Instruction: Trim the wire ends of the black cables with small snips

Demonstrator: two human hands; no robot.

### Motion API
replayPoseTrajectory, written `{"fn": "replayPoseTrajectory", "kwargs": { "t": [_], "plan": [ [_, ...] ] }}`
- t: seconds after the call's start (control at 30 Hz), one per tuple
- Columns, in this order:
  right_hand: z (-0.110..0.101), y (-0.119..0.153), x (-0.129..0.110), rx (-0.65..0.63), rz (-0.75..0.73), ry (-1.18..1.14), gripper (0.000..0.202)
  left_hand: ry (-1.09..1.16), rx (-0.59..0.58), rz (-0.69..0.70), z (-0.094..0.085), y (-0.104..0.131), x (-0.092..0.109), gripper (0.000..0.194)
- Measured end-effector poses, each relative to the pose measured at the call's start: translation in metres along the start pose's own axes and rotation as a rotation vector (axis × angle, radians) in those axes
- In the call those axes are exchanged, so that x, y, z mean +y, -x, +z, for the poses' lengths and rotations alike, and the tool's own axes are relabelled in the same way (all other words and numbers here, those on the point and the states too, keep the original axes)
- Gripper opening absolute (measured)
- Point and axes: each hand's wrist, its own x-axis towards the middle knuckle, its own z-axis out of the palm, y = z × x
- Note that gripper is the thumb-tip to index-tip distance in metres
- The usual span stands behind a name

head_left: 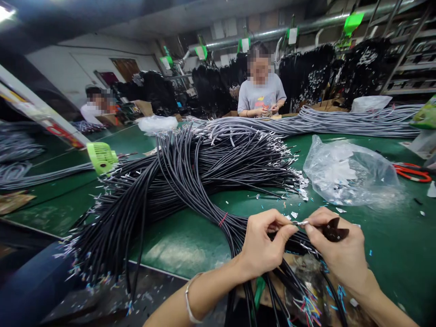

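Observation:
Low at the right of the head view, my left hand is closed in a pinch on a cable near its stripped end. The silvery end shows in the small gap between my hands. My right hand pinches that end from the other side, thumb against forefinger. A dark brown, pointed object sticks out of my right hand; its kind I cannot make out. Below my hands hangs a bundle of black cables, tied with a red band. Coloured wire ends show at the bottom.
A large heap of black cables lies on the green table. Right of it are a clear plastic bag with scraps and red-handled scissors. Grey cables run behind. A green fan stands left; a person works opposite.

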Motion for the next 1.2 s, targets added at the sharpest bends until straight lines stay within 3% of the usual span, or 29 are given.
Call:
{"fn": "replayPoseTrajectory", "kwargs": {
  "t": [0.13,0.2,0.33,0.43,0.57,0.7,0.87,0.97,1.07,1.2],
  "plan": [
    [0.005,-0.001,0.006,0.12,0.123,-0.042,0.013,-0.246,0.142,0.122,0.01,-0.001,-0.001,0.02],
    [0.007,-0.002,0.01,0.146,0.157,-0.031,0.01,-0.245,0.157,0.079,0.012,-0.005,-0.002,0.023],
    [0.013,-0.005,0.018,0.069,0.2,-0.051,0.012,0.213,-0.005,-0.243,0.003,-0.016,-0.002,0.035],
    [0.016,-0.005,0.017,-0.086,0.196,-0.068,0.014,0.467,-0.034,-0.231,-0.006,-0.02,0.0,0.041],
    [0.005,-0.009,0.008,-0.089,0.131,-0.009,0.013,0.478,-0.046,-0.248,-0.008,-0.02,0.003,0.039],
    [-0.009,-0.011,-0.001,-0.126,-0.09,0.052,0.02,0.432,-0.115,-0.296,-0.006,-0.017,0.004,0.042],
    [-0.01,-0.007,0.0,-0.105,-0.215,0.097,0.016,0.433,-0.152,-0.345,-0.007,-0.017,0.005,0.043],
    [-0.008,-0.006,0.003,-0.084,-0.156,0.13,0.009,0.409,-0.265,-0.366,-0.008,-0.019,0.005,0.045],
    [-0.006,-0.01,0.004,-0.095,0.008,0.117,0.012,0.352,-0.364,-0.406,-0.008,-0.02,0.003,0.048],
    [-0.001,-0.013,0.004,-0.083,0.081,0.142,0.014,0.393,-0.254,-0.436,-0.004,-0.02,-0.003,0.045]
  ]
}}
